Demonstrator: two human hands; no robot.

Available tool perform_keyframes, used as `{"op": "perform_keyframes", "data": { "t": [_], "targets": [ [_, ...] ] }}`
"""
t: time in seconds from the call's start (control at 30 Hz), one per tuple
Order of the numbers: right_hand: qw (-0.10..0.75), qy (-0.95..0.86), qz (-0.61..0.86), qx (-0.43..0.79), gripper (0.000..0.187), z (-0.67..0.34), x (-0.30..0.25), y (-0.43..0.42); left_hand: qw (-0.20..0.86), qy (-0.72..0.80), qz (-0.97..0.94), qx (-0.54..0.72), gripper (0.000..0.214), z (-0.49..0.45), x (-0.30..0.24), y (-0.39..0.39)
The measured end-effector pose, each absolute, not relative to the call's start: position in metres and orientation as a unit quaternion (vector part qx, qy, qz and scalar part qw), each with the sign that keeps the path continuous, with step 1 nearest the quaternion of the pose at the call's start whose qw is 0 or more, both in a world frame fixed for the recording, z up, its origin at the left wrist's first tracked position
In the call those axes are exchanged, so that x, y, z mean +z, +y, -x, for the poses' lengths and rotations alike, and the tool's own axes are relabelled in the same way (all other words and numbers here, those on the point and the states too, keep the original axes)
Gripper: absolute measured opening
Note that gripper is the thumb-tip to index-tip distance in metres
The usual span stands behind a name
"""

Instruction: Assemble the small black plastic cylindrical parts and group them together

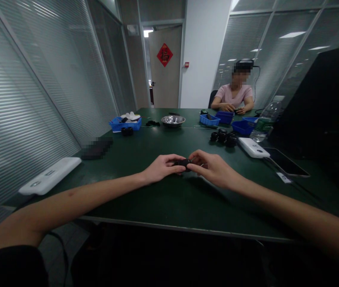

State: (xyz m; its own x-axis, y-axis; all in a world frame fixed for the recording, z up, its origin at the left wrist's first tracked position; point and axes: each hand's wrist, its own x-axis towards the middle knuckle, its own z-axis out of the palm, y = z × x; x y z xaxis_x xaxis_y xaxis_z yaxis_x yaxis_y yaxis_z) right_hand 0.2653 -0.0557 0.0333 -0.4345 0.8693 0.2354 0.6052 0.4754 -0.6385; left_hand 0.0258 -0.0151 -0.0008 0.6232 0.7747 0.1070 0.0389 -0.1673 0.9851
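Observation:
My left hand (162,167) and my right hand (212,167) meet over the middle of the green table (163,199). Both pinch one small black part (183,162) between their fingertips, left fingers on its left end, right fingers on its right end. The part is too small to name more closely. A cluster of similar black parts (223,137) lies further back to the right, out of reach of either hand.
White power banks lie at the left edge (49,180) and right (253,147), beside a phone (285,162) and a water bottle (265,121). Blue trays (125,123) (209,119), a steel bowl (173,120) and a dark monitor (321,103) stand further back. A person in pink sits at the far end.

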Motion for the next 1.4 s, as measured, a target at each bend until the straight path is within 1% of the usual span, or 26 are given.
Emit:
{"op": "perform_keyframes", "data": {
  "t": [0.13, 0.23, 0.3, 0.4, 0.5, 0.6, 0.7, 0.8, 0.9, 1.07, 1.27, 1.33, 1.4],
  "targets": [
    [0.308, -0.826, 0.41, 0.232, 0.031, -0.2646, 0.0312, -0.0555, 0.59, 0.307, -0.67, 0.329, 0.046, -0.0266, 0.0039, -0.0182],
    [0.32, -0.828, 0.395, 0.236, 0.034, -0.2652, 0.0311, -0.0552, 0.593, 0.313, -0.664, 0.331, 0.044, -0.0279, 0.0064, -0.0196],
    [0.319, -0.817, 0.413, 0.243, 0.035, -0.2658, 0.031, -0.0549, 0.592, 0.308, -0.66, 0.345, 0.044, -0.0286, 0.0059, -0.0193],
    [0.306, -0.805, 0.444, 0.249, 0.033, -0.266, 0.0301, -0.0549, 0.596, 0.302, -0.654, 0.355, 0.045, -0.0284, 0.0035, -0.0178],
    [0.306, -0.811, 0.432, 0.248, 0.03, -0.2653, 0.0295, -0.056, 0.598, 0.303, -0.652, 0.355, 0.046, -0.0268, 0.0016, -0.0161],
    [0.316, -0.82, 0.409, 0.246, 0.033, -0.2645, 0.0299, -0.0572, 0.598, 0.296, -0.657, 0.351, 0.045, -0.0252, 0.0007, -0.0147],
    [0.319, -0.811, 0.423, 0.249, 0.035, -0.2645, 0.0302, -0.0569, 0.596, 0.292, -0.661, 0.349, 0.044, -0.0248, 0.0004, -0.0145],
    [0.312, -0.796, 0.45, 0.258, 0.033, -0.2645, 0.0292, -0.0559, 0.595, 0.291, -0.661, 0.352, 0.045, -0.0253, 0.0, -0.015],
    [0.317, -0.795, 0.443, 0.265, 0.029, -0.2638, 0.0279, -0.0561, 0.597, 0.292, -0.657, 0.356, 0.045, -0.0255, -0.0006, -0.0147],
    [0.335, -0.825, 0.396, 0.226, 0.029, -0.2614, 0.0284, -0.0589, 0.598, 0.288, -0.66, 0.351, 0.043, -0.025, 0.0017, -0.0147],
    [0.32, -0.8, 0.443, 0.246, 0.028, -0.2582, 0.0281, -0.0601, 0.594, 0.299, -0.655, 0.359, 0.043, -0.0261, 0.0015, -0.0155],
    [0.319, -0.804, 0.437, 0.247, 0.027, -0.2577, 0.0271, -0.0602, 0.599, 0.3, -0.647, 0.364, 0.043, -0.0264, -0.0002, -0.0148],
    [0.333, -0.814, 0.419, 0.227, 0.029, -0.2578, 0.0263, -0.0602, 0.603, 0.296, -0.645, 0.364, 0.042, -0.0264, -0.0011, -0.0143]
  ]
}}
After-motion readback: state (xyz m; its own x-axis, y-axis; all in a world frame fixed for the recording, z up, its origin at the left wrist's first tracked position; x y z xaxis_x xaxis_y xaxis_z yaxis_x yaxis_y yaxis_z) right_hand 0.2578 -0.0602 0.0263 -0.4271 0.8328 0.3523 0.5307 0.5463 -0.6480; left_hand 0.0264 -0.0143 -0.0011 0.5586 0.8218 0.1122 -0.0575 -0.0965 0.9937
